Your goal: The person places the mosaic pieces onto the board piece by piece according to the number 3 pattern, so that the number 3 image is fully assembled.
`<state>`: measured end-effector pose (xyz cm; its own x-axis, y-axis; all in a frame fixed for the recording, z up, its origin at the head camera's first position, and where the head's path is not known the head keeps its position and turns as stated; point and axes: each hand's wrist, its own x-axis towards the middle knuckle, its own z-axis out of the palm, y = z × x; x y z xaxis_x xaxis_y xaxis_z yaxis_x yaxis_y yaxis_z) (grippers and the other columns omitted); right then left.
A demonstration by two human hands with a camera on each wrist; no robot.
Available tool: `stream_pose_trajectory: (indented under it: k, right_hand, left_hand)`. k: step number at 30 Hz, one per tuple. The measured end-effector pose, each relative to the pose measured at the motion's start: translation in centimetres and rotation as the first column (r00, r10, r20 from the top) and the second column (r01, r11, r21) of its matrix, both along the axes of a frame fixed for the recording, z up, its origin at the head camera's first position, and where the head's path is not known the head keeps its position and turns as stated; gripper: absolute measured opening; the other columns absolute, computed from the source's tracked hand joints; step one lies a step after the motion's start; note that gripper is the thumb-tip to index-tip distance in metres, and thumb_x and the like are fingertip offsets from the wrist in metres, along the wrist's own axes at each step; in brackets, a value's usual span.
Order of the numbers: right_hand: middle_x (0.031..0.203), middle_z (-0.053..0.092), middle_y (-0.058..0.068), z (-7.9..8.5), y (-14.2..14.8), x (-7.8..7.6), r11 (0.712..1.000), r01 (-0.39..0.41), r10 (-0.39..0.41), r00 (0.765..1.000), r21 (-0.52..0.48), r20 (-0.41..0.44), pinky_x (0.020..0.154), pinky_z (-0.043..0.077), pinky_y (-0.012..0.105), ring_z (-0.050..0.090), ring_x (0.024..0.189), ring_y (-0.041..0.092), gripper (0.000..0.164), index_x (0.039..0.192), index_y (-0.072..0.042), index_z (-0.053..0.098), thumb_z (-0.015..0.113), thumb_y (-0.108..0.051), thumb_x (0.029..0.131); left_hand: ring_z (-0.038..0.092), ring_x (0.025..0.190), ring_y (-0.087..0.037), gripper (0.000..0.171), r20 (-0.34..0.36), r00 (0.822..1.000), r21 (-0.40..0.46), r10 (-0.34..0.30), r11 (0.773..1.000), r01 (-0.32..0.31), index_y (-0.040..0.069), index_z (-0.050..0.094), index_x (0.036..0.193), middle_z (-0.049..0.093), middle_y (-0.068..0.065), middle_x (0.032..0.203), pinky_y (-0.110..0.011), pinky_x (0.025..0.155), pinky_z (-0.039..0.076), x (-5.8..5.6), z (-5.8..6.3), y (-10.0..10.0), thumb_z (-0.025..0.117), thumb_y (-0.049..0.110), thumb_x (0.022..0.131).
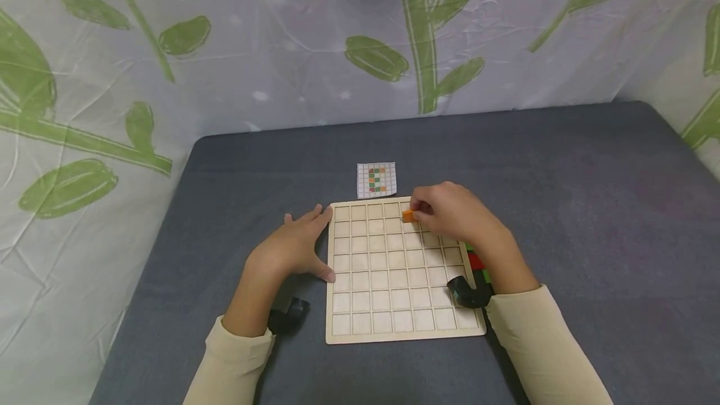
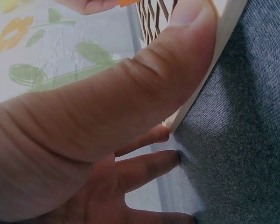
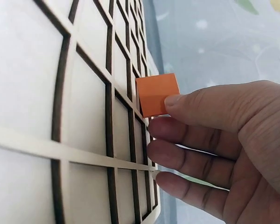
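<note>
While your spread left hand [image 1: 294, 246] touches a pale wooden grid board [image 1: 405, 335], your right hand [image 1: 452, 212] pinches an orange square block [image 3: 155, 93], likely light, rigid; grip its edges.

Cream sleeves [image 1: 548, 349], plain cuffs [image 1: 240, 337]; black wrist cameras [image 1: 471, 295]

Two hands [image 1: 296, 247], one board [image 1: 379, 280], one orange block [image 3: 154, 93]

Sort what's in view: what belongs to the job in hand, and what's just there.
Apparently part of the job:
orange block, pinched by the right hand
gridded wooden board, left hand touching its edge
card with coloured squares, likely the pattern
red block and green blocks, partly hidden beside the board

Just there:
dark tabletop
flower-patterned sheet
black devices at the wrists
</note>
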<state>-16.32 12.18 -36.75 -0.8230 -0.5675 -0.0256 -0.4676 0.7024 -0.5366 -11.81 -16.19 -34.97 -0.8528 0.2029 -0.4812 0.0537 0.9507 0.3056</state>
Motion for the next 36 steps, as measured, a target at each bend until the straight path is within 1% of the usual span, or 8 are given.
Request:
stream_pose_trajectory:
  k: [3, 10, 18, 21, 24, 30, 36]
  right_hand:
    - [0.08, 0.067, -0.004, -0.01, -0.09, 0.06, 1.0, 0.003, -0.003, 1.0, 0.005, -0.015, 0.065, 0.051, 0.036, 0.059, 0.069, 0.013, 0.005, 0.092, -0.01, 0.072, 0.068, -0.006, 0.093]
    - [0.08, 0.068, -0.004, -0.1, -0.21, 0.15, 1.0, 0.007, -0.006, 0.999, 0.009, -0.032, 0.066, 0.052, 0.036, 0.061, 0.069, 0.012, 0.006, 0.09, -0.011, 0.072, 0.069, -0.007, 0.093]
    - [0.078, 0.067, -0.003, -0.34, -0.49, 0.23, 0.999, 0.023, -0.02, 0.993, 0.026, -0.118, 0.06, 0.049, 0.034, 0.057, 0.064, 0.012, 0.01, 0.086, -0.011, 0.073, 0.067, -0.005, 0.091]
    - [0.078, 0.067, -0.003, -0.39, -0.54, 0.26, 0.999, 0.034, -0.029, 0.99, 0.032, -0.135, 0.059, 0.048, 0.033, 0.056, 0.063, 0.013, 0.012, 0.086, -0.011, 0.073, 0.065, -0.004, 0.09]
    - [0.079, 0.067, -0.003, -0.46, -0.6, 0.3, 0.998, 0.04, -0.035, 0.991, 0.038, -0.131, 0.06, 0.048, 0.034, 0.056, 0.064, 0.013, 0.013, 0.085, -0.012, 0.074, 0.065, -0.004, 0.09]
    - [0.081, 0.068, -0.002, -0.24, -0.64, 0.41, 0.998, 0.027, -0.022, 0.994, 0.049, -0.107, 0.062, 0.049, 0.035, 0.056, 0.065, 0.013, 0.012, 0.088, -0.01, 0.074, 0.064, -0.004, 0.091]
    - [0.08, 0.067, -0.003, -0.04, -0.62, 0.45, 0.998, 0.009, -0.006, 0.999, 0.065, -0.049, 0.064, 0.049, 0.036, 0.056, 0.067, 0.013, 0.009, 0.09, -0.011, 0.075, 0.067, -0.007, 0.092]
  left_hand:
    - [0.011, 0.14, -0.062, 0.122, -0.004, 1.0, 0.005, -0.002, 1.0, 0.002, 0.012, 0.023, 0.161, 0.018, -0.017, 0.165, -0.07, 0.107, 0.025, 0.02, 0.0, -0.04, 0.096, 0.032, 0.065]
    - [0.011, 0.14, -0.062, 0.122, -0.007, 1.0, 0.006, -0.003, 1.0, 0.003, 0.011, 0.024, 0.161, 0.018, -0.017, 0.164, -0.069, 0.108, 0.025, 0.18, 0.1, -0.02, 0.096, 0.033, 0.065]
    - [0.009, 0.141, -0.06, 0.123, -0.001, 1.0, 0.003, 0.005, 1.0, -0.005, 0.012, 0.022, 0.161, 0.017, -0.015, 0.165, -0.069, 0.109, 0.024, 0.26, 0.18, 0.06, 0.096, 0.033, 0.065]
    - [0.009, 0.142, -0.059, 0.123, 0.002, 1.0, 0.004, 0.008, 1.0, -0.008, 0.013, 0.022, 0.161, 0.016, -0.014, 0.165, -0.068, 0.11, 0.023, 0.23, 0.26, 0.06, 0.096, 0.033, 0.065]
    - [0.009, 0.142, -0.059, 0.123, 0.0, 1.0, 0.003, 0.007, 1.0, -0.007, 0.013, 0.022, 0.161, 0.016, -0.014, 0.165, -0.067, 0.11, 0.023, 0.25, 0.31, 0.05, 0.096, 0.033, 0.066]
    - [0.008, 0.142, -0.06, 0.122, 0.002, 1.0, 0.006, 0.01, 1.0, -0.01, 0.013, 0.022, 0.161, 0.016, -0.013, 0.165, -0.069, 0.109, 0.024, 0.33, 0.43, 0.12, 0.096, 0.033, 0.066]
    - [0.009, 0.141, -0.061, 0.122, -0.003, 1.0, 0.01, 0.0, 1.0, 0.0, 0.013, 0.022, 0.161, 0.016, -0.014, 0.165, -0.069, 0.108, 0.025, 0.32, 0.33, 0.01, 0.095, 0.033, 0.066]
